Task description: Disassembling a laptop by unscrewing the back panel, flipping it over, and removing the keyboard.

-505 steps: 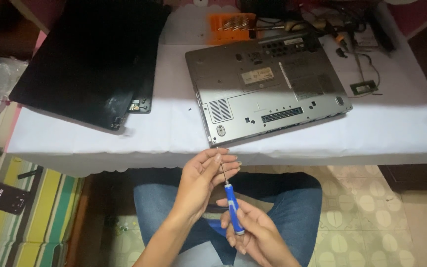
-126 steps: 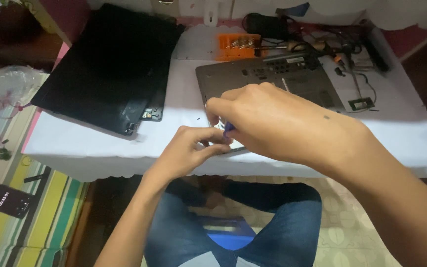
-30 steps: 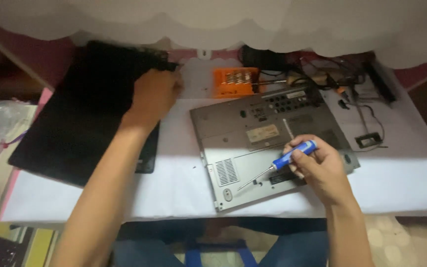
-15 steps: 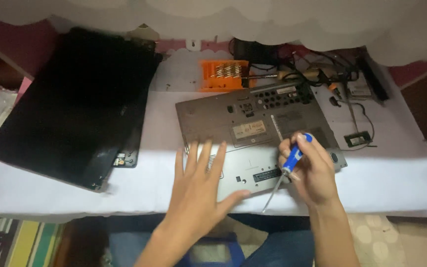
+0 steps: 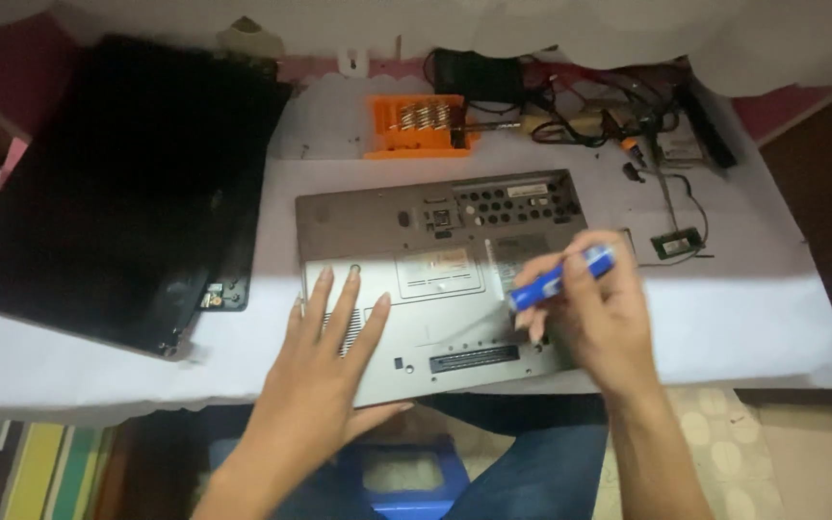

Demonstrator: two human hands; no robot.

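Screwdriver (image 5: 560,277) tip hidden behind the right hand (image 5: 601,323); only the blue handle showing, blurred. Cannot tell whether the tip touches the grey laptop base (image 5: 445,279). Near left corner of that base covered by the flat left hand (image 5: 325,361). Both forearms cut off by the bottom edge. Black panel (image 5: 117,183) cut off at the left edge. Tangle of cables (image 5: 618,111) at the far side of the counter (image 5: 753,318) too small to sort out. Blue object (image 5: 406,481) between the knees partly hidden.
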